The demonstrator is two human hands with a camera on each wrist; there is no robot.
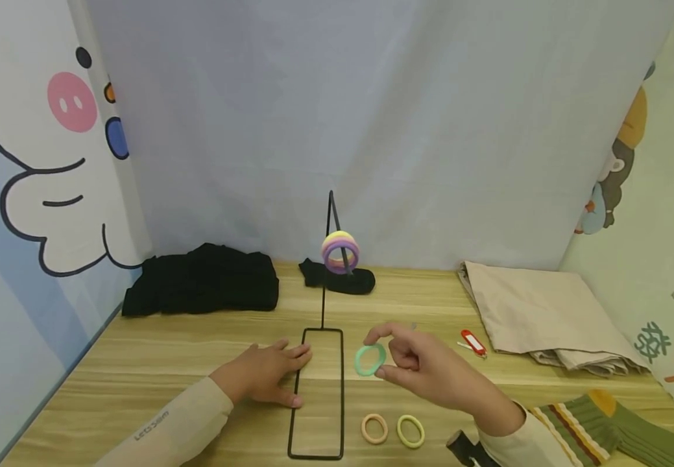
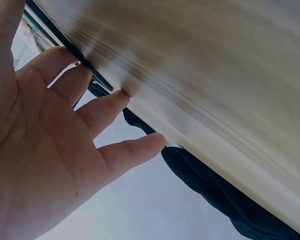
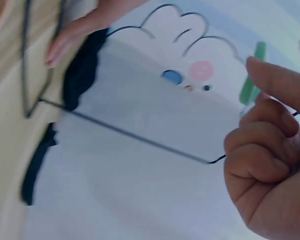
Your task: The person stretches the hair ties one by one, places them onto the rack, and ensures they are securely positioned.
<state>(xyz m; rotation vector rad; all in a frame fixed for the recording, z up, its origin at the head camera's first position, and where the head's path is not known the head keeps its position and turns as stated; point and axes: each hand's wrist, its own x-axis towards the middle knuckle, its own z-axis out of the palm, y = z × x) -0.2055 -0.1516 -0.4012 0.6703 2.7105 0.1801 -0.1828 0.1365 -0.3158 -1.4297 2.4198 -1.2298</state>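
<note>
My right hand (image 1: 430, 370) pinches a mint-green hair tie (image 1: 357, 368) between thumb and index finger, with the other fingers curled in. In the right wrist view the green hair tie (image 3: 253, 75) appears edge-on at the fingertips. My left hand (image 1: 266, 373) rests with spread fingers at the left side of a black wire stand's base (image 1: 342, 402). From that base a thin post rises to a sloping arm, where yellow, pink and purple hair ties (image 1: 327, 251) hang together. A peach hair tie (image 1: 364, 436) and a yellow-green hair tie (image 1: 400, 433) lie on the table, right of the base.
Folded black cloth (image 1: 202, 282) lies at the back left, and a black sock (image 1: 362, 281) behind the stand. Toward the right are a red key tag (image 1: 473, 342), folded beige cloth (image 1: 541, 311) and green striped socks (image 1: 634, 428). A dark cylindrical object (image 1: 460, 447) sits by my right wrist.
</note>
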